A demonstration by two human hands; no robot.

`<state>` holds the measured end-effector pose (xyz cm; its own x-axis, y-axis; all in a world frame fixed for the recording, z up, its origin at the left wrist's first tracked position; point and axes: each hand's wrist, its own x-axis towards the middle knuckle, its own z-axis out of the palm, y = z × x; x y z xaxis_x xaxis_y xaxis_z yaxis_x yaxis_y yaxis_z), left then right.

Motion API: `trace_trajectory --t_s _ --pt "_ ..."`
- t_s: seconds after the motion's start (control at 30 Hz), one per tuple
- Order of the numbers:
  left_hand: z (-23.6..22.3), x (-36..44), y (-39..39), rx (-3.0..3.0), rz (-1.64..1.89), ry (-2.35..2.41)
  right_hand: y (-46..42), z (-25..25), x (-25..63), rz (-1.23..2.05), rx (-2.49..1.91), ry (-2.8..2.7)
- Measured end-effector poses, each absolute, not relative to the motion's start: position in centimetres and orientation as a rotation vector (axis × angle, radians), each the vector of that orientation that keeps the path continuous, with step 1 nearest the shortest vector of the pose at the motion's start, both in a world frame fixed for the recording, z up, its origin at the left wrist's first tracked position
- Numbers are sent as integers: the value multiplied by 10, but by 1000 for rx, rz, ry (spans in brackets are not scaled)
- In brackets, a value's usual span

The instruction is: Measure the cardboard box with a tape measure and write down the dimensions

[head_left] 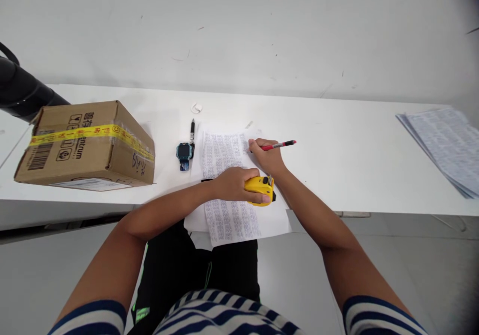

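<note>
My left hand (234, 184) is closed around a yellow tape measure (259, 191) with black trim, resting over the written paper. In my right hand (267, 156) is a red pen (279, 146), its back end pointing right; the tip is hidden by my fingers. That hand rests at the upper right of a sheet covered in rows of handwriting (232, 222). Under this sheet lie white papers (276, 221), which hang over the desk's front edge together with it. A dark strip sticks out left of my left hand, mostly covered.
A taped cardboard box (86, 145) stands on the left of the white desk (337, 145), in front of a black cylindrical object (26, 90). A blue smartwatch (184, 151), a black pen (192, 131) and a white ring-shaped piece (196, 108) lie nearby. Written sheets (445, 145) are stacked far right.
</note>
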<state>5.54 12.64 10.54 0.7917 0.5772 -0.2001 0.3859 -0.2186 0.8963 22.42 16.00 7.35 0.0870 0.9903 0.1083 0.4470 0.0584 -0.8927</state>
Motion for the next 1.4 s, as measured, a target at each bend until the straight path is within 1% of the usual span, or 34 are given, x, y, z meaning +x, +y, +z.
trace_trajectory --t_s 0.23,0.4,0.67,0.73,0.83,0.93,1.03,1.13,1.17,1.27,1.33,1.4 --pt "105 55 126 1853 205 734 159 74 222 737 -1531 -1415" --pt "105 56 126 1859 208 740 159 73 223 783 -1531 -1451" --pt "105 54 126 1869 223 724 164 70 229 819 -1542 -1333" --pt "101 53 125 1916 234 702 166 68 229 766 -1542 -1274" --pt "92 54 121 2118 307 680 169 63 224 533 -1506 -1377" --pt "84 52 113 2337 477 636 173 62 218 430 -1518 -1512" --pt "84 35 94 2353 654 582 167 75 213 593 -1496 -1458" --pt "92 7 62 2213 966 736 133 104 196 800 -1358 -1380" --pt "97 -2 50 2147 1100 821 114 114 187 874 -1276 -1418" --pt "121 -22 20 1933 1497 1076 50 140 145 1250 -881 -1595" --pt "142 -33 5 1801 1712 1200 13 151 110 1293 -723 -1650" --pt "163 -46 -5 1741 1821 1251 -9 157 78 1200 -648 -1658"
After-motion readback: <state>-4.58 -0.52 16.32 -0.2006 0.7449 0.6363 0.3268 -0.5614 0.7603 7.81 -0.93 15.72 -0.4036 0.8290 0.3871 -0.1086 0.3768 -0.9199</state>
